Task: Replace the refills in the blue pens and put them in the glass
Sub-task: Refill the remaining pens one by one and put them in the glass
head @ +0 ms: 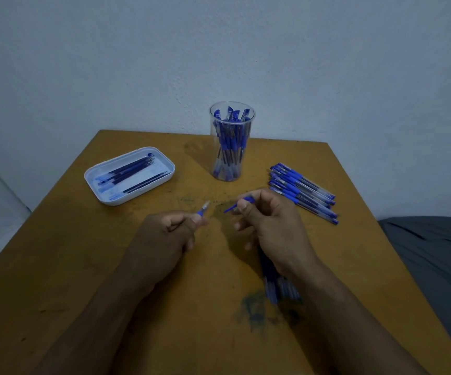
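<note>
My left hand (pixel 164 234) pinches a short blue pen tip section (pixel 203 208) with a clear nose, pointing up and right. My right hand (pixel 270 226) grips a blue pen body (pixel 239 204) whose thin refill end pokes out to the left; the barrel runs back under the palm. The two pieces are apart, a small gap between them. A clear glass (pixel 231 142) at the table's back middle holds several blue pens. A row of several blue pens (pixel 303 192) lies to the right of it. More pens (pixel 276 282), blurred, lie under my right wrist.
A white tray (pixel 94 182) with several dark refills (pixel 135 171) sits at the back left of the brown table (pixel 83 266). A wall stands close behind the table. Grey cloth (pixel 435 253) lies beyond the right edge.
</note>
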